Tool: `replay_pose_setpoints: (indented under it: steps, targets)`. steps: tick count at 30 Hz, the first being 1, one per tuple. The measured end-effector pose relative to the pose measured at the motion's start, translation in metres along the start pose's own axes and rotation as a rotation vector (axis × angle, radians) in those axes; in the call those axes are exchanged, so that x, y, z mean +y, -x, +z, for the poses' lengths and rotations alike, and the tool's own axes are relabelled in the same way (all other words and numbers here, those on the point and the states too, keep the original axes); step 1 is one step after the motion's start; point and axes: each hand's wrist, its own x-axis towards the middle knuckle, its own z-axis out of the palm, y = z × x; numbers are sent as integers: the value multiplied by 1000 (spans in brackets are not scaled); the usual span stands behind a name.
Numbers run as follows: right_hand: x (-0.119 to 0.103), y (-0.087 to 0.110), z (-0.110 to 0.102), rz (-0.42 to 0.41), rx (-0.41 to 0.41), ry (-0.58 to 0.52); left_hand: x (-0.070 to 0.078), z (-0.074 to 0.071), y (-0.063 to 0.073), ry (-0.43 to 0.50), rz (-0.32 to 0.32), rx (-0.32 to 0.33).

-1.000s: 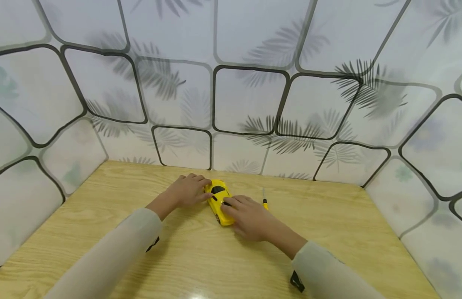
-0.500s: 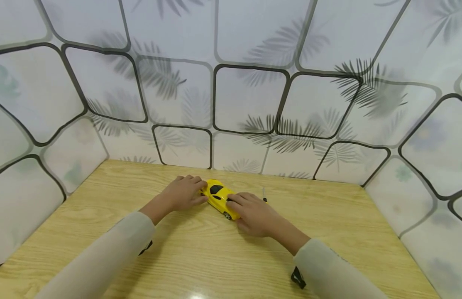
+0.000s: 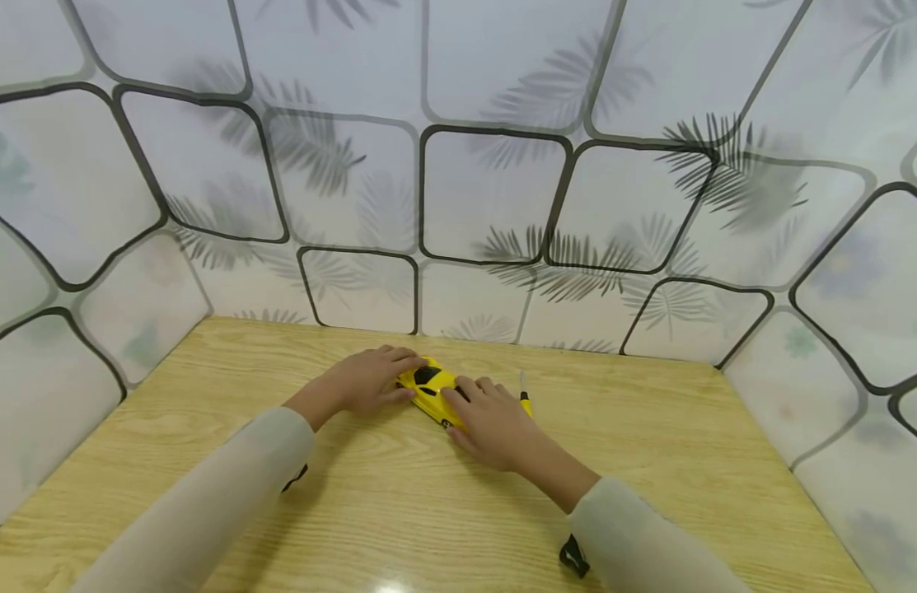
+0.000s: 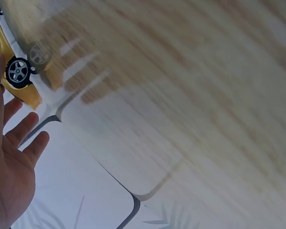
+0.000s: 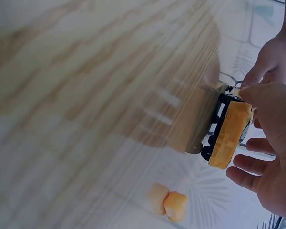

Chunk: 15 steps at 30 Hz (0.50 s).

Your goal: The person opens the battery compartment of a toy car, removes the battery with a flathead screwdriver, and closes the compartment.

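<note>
A yellow toy car (image 3: 432,394) with dark windows stands at an angle on the wooden table. My left hand (image 3: 365,380) grips its far left end, fingers over the top and thumb along the near side. At the opposite end, my right hand (image 3: 495,424) holds the car, fingers over its top and thumb low on the near side. In the left wrist view, a black wheel with silver spokes (image 4: 18,70) shows by my left hand (image 4: 12,176), whose outer fingers spread loosely. The right wrist view shows the car's end (image 5: 226,136) between thumb and fingers.
A screwdriver (image 3: 526,403) with a yellow and black handle lies just behind my right hand, partly hidden by it. The pale table (image 3: 399,511) is glossy and reflects. Patterned walls (image 3: 495,198) close off the back and both sides.
The car first turned, its near end swinging right, then shifted slightly left. My right hand moved a little left and reaches further over the car; more of the screwdriver handle shows than half a second ago.
</note>
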Motion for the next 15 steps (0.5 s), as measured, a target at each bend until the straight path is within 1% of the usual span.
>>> replay_pose_setpoints:
  steps: [5,10,15]
  targets:
    - [-1,-1,1,21,0,-21,-2,2,-2,41,5,-6]
    - [2,-2,5,4,6,-15,-1,4,-1,21,15,28]
    - [6,-2,6,-26,22,-52,4,7,3,-5,19,50]
